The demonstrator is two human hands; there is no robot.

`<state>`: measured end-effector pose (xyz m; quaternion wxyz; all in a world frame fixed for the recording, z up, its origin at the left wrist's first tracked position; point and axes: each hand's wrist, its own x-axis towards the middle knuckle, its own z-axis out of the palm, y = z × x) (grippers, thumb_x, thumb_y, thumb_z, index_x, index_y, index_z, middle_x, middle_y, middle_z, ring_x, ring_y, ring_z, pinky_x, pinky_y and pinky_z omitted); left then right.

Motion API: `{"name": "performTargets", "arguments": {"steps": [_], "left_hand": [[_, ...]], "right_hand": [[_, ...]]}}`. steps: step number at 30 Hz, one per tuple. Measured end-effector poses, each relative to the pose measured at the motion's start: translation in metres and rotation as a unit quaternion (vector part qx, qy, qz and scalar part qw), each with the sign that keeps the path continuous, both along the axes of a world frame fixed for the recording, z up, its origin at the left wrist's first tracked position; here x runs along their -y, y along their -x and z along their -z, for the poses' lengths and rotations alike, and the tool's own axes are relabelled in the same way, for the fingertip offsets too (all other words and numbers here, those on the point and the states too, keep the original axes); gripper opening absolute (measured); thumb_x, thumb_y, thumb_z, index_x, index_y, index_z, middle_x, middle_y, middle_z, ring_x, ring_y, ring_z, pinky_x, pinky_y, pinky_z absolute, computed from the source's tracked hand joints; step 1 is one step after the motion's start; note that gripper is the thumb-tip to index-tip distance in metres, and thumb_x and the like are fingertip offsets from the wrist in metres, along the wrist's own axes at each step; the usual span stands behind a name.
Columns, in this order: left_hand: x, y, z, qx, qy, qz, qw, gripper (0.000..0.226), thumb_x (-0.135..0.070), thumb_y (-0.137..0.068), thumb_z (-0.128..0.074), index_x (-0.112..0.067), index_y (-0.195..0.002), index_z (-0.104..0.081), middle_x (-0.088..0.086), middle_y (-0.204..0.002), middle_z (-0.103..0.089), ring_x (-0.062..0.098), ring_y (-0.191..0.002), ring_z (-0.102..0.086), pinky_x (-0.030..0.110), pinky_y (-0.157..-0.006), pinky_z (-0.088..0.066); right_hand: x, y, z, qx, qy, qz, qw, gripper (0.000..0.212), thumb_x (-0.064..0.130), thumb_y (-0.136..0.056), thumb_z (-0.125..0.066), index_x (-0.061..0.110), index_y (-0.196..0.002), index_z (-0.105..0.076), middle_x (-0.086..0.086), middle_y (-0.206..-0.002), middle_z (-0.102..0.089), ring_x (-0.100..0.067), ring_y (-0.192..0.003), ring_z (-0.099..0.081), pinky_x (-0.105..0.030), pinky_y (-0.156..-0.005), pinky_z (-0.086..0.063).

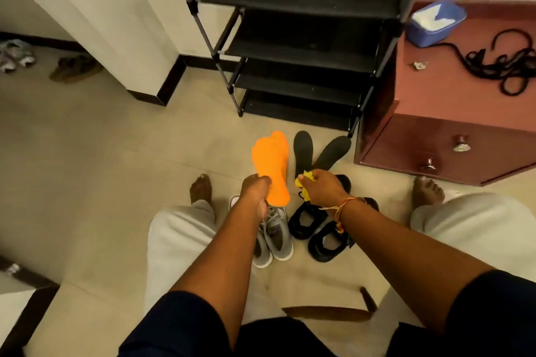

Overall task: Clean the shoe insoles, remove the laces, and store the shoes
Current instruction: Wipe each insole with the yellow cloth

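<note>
My left hand (pixel 255 187) grips an orange insole (pixel 272 162) by its heel end, holding it above the grey shoes (pixel 274 236). My right hand (pixel 320 187) pinches a crumpled yellow cloth (pixel 304 180) just right of the insole. A pair of black shoes (pixel 319 230) sits on the floor under my right wrist. Two black insoles (pixel 316 153) lie on the floor beyond the hands, in front of the rack. Black laces (pixel 504 66) lie in a heap on the red-brown cabinet top.
A black shoe rack (pixel 304 38) with several bare shelves stands straight ahead. A red-brown cabinet (pixel 452 113) with drawer knobs is at right, with a blue tub (pixel 435 23) on it. My bare feet flank the shoes. More footwear (pixel 72 68) lies far left.
</note>
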<state>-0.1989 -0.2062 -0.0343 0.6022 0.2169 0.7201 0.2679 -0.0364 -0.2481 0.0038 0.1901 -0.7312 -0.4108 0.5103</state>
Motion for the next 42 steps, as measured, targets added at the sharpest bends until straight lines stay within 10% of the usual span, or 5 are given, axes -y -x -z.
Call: {"name": "performTargets", "arguments": {"steps": [5, 9, 23, 33, 42], "left_hand": [[-0.069, 0.012, 0.069, -0.063, 0.053, -0.008, 0.997, 0.017, -0.001, -0.094, -0.049, -0.004, -0.085, -0.062, 0.023, -0.095, -0.061, 0.028, -0.076, -0.055, 0.036, -0.069, -0.045], [-0.124, 0.031, 0.126, -0.089, 0.061, 0.036, 0.993, 0.034, -0.003, -0.098, -0.052, 0.0, -0.132, -0.058, 0.019, -0.122, -0.063, 0.029, -0.105, -0.061, 0.034, -0.083, -0.053], [-0.195, 0.059, 0.297, -0.265, 0.084, 0.114, 0.954, 0.048, -0.014, -0.093, -0.067, -0.011, -0.138, -0.052, 0.015, -0.135, -0.06, 0.033, -0.122, -0.059, 0.038, -0.105, -0.047], [-0.143, -0.016, 0.181, -0.143, -0.038, 0.113, 0.983, 0.024, -0.005, -0.09, -0.065, -0.012, -0.067, -0.062, 0.007, -0.081, -0.07, 0.026, -0.076, -0.066, 0.035, -0.067, -0.05], [-0.083, -0.147, -0.027, -0.165, -0.282, 0.312, 0.892, 0.027, -0.005, -0.095, -0.055, -0.014, -0.118, -0.066, 0.005, -0.108, -0.069, 0.02, -0.095, -0.063, 0.031, -0.078, -0.05]], "right_hand": [[-0.064, 0.002, 0.063, -0.086, 0.035, 0.102, 0.99, 0.028, 0.028, -0.1, -0.051, 0.007, -0.11, -0.067, -0.014, -0.106, -0.069, -0.028, -0.095, -0.065, -0.047, -0.091, -0.054], [-0.112, 0.007, 0.118, -0.15, 0.027, 0.132, 0.979, 0.017, 0.006, -0.098, -0.053, 0.006, -0.111, -0.063, -0.014, -0.102, -0.066, -0.025, -0.09, -0.062, -0.045, -0.091, -0.053], [-0.186, 0.018, 0.274, -0.181, 0.111, 0.209, 0.955, 0.026, 0.009, -0.093, -0.064, 0.023, -0.115, -0.063, -0.005, -0.123, -0.062, -0.024, -0.107, -0.064, -0.042, -0.087, -0.058], [-0.158, -0.006, 0.172, -0.186, 0.03, 0.234, 0.954, 0.022, 0.009, -0.09, -0.068, 0.01, -0.112, -0.066, -0.012, -0.108, -0.07, -0.027, -0.097, -0.069, -0.04, -0.086, -0.058], [-0.09, -0.103, -0.003, -0.151, -0.126, 0.257, 0.946, 0.014, 0.017, -0.084, -0.076, 0.013, -0.096, -0.071, -0.003, -0.082, -0.072, -0.014, -0.073, -0.067, -0.03, -0.068, -0.056]]}}
